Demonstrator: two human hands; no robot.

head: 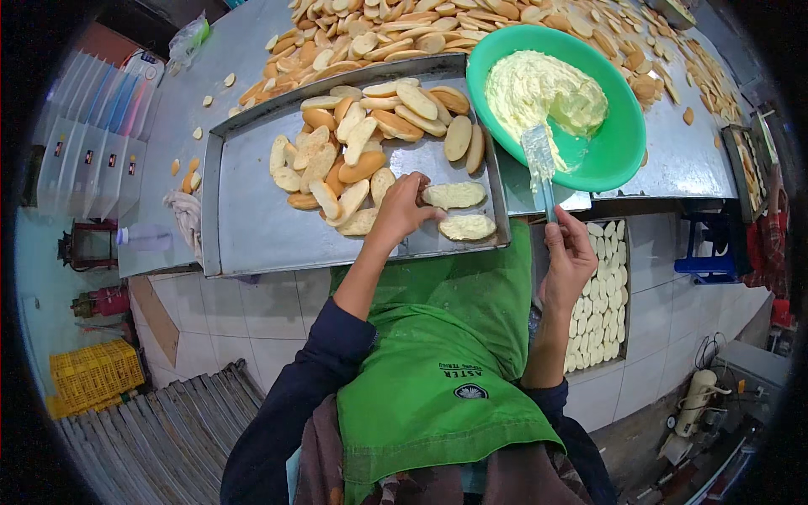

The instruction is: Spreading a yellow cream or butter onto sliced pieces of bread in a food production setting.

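My left hand (pixel 404 208) is over the metal baking tray (pixel 243 247), thumb and fingers at the left end of a cream-coated bread slice (pixel 454 196). Just below it lies a second coated slice (pixel 467 227). Plain bread slices (pixel 363 167) are heaped in the tray's middle and upper right. My right hand (pixel 570 252) grips the handle of a spatula (pixel 539 158), its blade smeared with cream and held over the near rim of a green plastic bowl (pixel 628 136). Pale yellow cream (pixel 536 85) fills much of the bowl, with a hollow scooped at its right.
Many loose bread slices (pixel 379 38) cover the back of the metal table (pixel 246 38). A tray of coated slices (pixel 600 297) is low at right, near a blue stool (pixel 707 252). Clear plastic containers (pixel 91 158), a cloth (pixel 185 214) and a yellow crate (pixel 95 372) are at left.
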